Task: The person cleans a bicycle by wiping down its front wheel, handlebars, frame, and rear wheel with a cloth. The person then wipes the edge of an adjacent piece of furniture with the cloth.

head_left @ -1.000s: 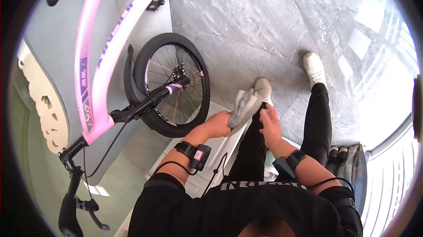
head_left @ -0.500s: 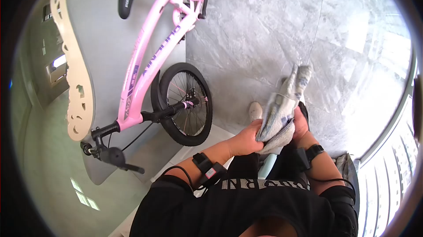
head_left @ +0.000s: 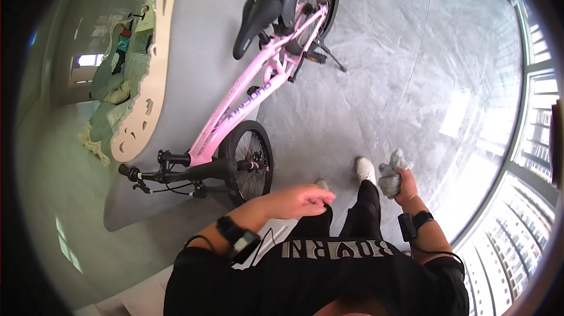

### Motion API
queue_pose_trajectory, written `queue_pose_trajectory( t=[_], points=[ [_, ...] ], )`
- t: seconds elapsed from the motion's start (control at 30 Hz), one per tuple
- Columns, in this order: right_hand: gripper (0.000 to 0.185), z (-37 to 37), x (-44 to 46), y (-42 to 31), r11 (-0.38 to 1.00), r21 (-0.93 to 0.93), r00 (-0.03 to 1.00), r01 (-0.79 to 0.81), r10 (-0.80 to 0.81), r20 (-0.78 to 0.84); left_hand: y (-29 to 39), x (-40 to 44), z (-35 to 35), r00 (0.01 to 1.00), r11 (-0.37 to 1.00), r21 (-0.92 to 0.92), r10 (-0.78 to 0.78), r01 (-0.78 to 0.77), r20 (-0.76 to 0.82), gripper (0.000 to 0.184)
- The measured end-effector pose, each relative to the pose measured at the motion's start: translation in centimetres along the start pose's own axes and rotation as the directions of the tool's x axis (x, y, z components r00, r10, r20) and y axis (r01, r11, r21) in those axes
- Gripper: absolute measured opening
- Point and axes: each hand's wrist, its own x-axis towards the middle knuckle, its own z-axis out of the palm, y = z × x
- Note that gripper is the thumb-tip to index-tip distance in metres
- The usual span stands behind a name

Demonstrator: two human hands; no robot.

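Observation:
My right hand (head_left: 406, 187) is closed round a crumpled grey-white cloth (head_left: 390, 182), which bunches out beyond its fingers on the left side. My left hand (head_left: 302, 200) hangs in front of my body with its fingers loosely stretched and nothing in them, apart from the cloth. To the left of my hands stands a pink bicycle (head_left: 238, 106) with a black saddle (head_left: 257, 25) and a black handlebar (head_left: 220, 170). Its front wheel (head_left: 254, 160) is the part nearest to my left hand, and the two do not touch.
Behind the bicycle is a grey panel (head_left: 200, 46) with a cream carved edge (head_left: 154, 75). Grey marbled tiles (head_left: 364, 81) cover the floor. My shoe (head_left: 365, 170) shows below my hands. Along the right side runs a window frame (head_left: 510, 166).
My left hand has let go of the cloth and moved left. The cloth, earlier stretched between both hands, is now bunched in my right hand. The view has shifted, showing more of the bicycle.

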Motion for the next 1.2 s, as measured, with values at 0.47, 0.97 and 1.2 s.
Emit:
queue_pose_trajectory(
  t=[0.47, 0.97, 1.2],
  points=[
    [0.02, 4.2, -1.2, -10.1, 0.781, -0.607, 0.949, 0.144, -0.283, -0.14, 0.2, -16.5, -10.3, 0.252, 0.543, 0.587, 0.569, 0.6, -0.783, 0.027],
    [0.036, 35.7, -1.9, -19.4, 0.636, -0.693, 0.902, 0.339, -0.01, 0.432, -0.3, -17.2, -11.2, 0.263, 0.817, 0.369, 0.275, 0.444, -0.925, 0.034],
    [0.053, 54.2, -2.7, -23.5, 0.793, -0.438, 0.536, 0.423, 0.171, 0.827, 0.2, -17.6, -11.7, 0.159, 0.862, 0.349, 0.312, 0.367, -0.937, 0.038]
  ],
)
